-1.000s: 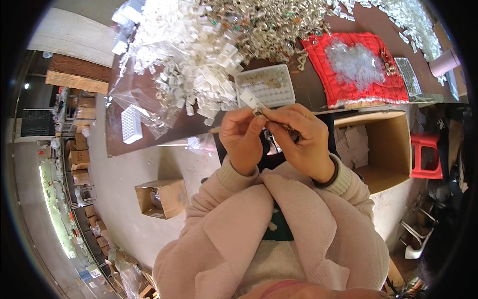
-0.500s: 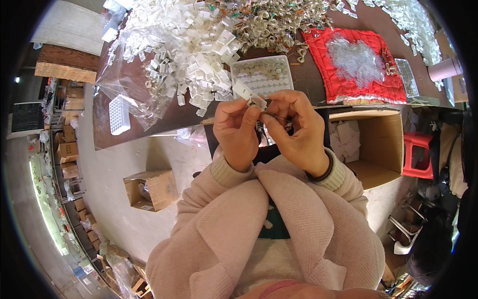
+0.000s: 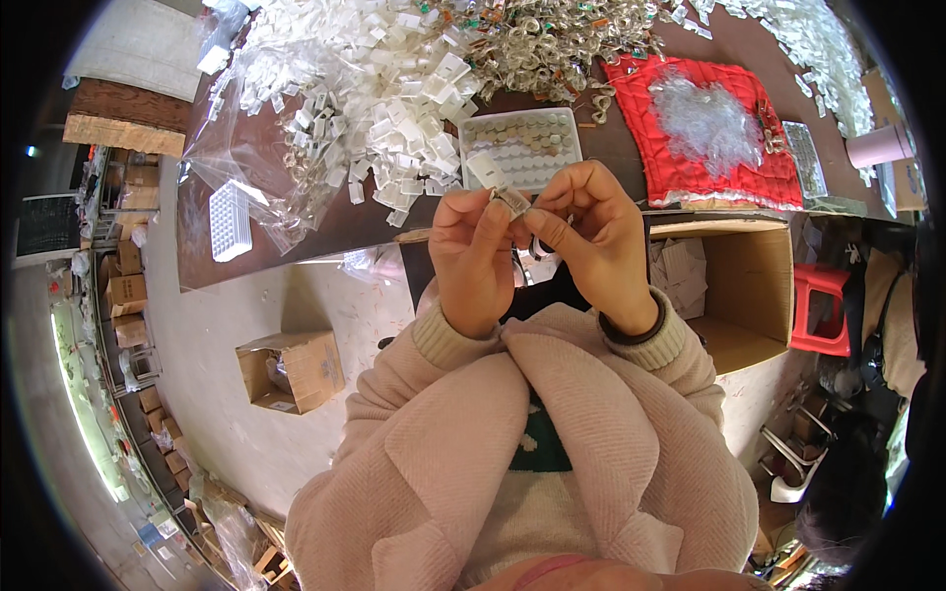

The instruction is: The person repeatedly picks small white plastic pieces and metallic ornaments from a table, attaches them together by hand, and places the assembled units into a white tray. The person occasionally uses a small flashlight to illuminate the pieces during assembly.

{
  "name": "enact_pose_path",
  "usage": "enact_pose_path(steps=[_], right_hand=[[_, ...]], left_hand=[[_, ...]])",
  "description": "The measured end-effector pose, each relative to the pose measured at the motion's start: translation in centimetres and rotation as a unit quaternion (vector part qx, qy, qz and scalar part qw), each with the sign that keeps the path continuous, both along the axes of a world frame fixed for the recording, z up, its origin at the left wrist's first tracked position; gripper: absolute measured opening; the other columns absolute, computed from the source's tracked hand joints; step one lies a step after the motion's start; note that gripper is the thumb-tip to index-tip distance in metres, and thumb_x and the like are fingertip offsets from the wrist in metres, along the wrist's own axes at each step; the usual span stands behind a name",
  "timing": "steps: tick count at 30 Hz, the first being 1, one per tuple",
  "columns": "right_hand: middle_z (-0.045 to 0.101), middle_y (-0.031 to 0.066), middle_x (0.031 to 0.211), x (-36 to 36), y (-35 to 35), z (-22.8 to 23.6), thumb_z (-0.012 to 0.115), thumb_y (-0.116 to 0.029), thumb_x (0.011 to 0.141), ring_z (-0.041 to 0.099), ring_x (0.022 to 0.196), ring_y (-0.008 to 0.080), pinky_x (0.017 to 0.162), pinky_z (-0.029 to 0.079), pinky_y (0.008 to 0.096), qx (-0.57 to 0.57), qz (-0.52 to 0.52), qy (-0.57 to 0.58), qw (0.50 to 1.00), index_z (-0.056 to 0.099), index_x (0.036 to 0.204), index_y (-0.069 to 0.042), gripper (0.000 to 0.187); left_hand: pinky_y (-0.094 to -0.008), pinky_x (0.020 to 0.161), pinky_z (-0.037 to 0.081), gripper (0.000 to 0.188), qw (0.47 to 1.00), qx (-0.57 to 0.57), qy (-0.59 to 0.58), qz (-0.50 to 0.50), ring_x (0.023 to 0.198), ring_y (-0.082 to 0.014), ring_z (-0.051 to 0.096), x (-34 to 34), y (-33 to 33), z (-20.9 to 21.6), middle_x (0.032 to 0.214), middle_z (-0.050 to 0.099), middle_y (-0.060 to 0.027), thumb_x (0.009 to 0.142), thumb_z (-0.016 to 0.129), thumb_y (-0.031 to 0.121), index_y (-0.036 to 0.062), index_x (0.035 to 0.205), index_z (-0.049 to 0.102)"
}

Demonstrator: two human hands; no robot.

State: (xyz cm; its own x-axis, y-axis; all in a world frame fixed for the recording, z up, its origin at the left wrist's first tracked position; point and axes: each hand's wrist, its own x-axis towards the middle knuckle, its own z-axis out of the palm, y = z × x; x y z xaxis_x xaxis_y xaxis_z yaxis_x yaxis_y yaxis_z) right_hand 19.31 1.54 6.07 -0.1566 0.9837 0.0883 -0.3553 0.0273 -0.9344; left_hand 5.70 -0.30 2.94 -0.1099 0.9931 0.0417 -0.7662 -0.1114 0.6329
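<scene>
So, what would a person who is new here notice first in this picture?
Probably the two hands at the centre: the left hand and right hand pinch a small silver clip between their fingertips. Behind them on the brown table lies a heap of white plastic pieces, and to the right a red cloth holds clear fluff.

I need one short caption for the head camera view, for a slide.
Both hands, left hand and right hand, pinch a small metal part above a table heaped with white plastic clips.
</scene>
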Motion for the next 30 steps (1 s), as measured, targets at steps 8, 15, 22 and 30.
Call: enact_pose_path(steps=[8, 15, 22, 30], right_hand=[[0.068, 0.0038, 0.091, -0.4, -0.6, 0.2, 0.072, 0.004, 0.086, 0.063, 0.082, 0.0064, 0.071, 0.048, 0.0199, 0.041, -0.020, -0.073, 0.996, 0.056, 0.104, -0.001, 0.025], [0.069, 0.0057, 0.088, -1.0, -1.1, 0.5, 0.073, 0.004, 0.084, 0.063, 0.073, 0.0082, 0.066, 0.049, 0.0211, 0.080, -0.065, -0.132, 0.986, 0.057, 0.106, -0.003, 0.028], [0.070, 0.0085, 0.093, -0.7, -0.6, 0.7, 0.074, -0.003, 0.081, 0.063, 0.068, 0.0210, 0.069, 0.051, 0.0313, 0.399, -0.174, -0.344, 0.832, 0.064, 0.104, -0.004, 0.025], [0.067, 0.0084, 0.092, -0.7, -1.5, 0.9, 0.072, 0.005, 0.079, 0.060, 0.067, 0.0143, 0.063, 0.048, 0.0248, 0.287, -0.101, -0.231, 0.924, 0.061, 0.107, 0.000, 0.030]], left_hand=[[-0.0299, 0.069, 0.057, 0.012, 0.998, -0.044, -0.043, 0.000, 0.081, -0.0176, 0.069, 0.0, 0.0, 0.4, 0.100, 0.070, -0.0104, 0.098, 0.062, 0.004, 0.0069, 0.110, 0.058], [-0.0283, 0.069, 0.055, 0.015, 0.999, 0.007, 0.007, 0.040, 0.081, -0.0157, 0.067, 0.0, 0.0, 0.2, 0.102, 0.070, -0.0111, 0.096, 0.064, 0.000, 0.0054, 0.109, 0.059], [-0.0270, 0.071, 0.053, 0.019, 0.993, 0.038, 0.052, 0.101, 0.079, -0.0141, 0.064, 0.4, -0.2, 0.6, 0.102, 0.070, -0.0129, 0.093, 0.065, -0.005, 0.0025, 0.109, 0.059], [-0.0264, 0.071, 0.053, 0.020, 0.993, 0.043, 0.041, 0.100, 0.079, -0.0139, 0.063, -0.1, -0.3, 0.8, 0.101, 0.069, -0.0127, 0.093, 0.065, -0.007, 0.0029, 0.109, 0.058]])
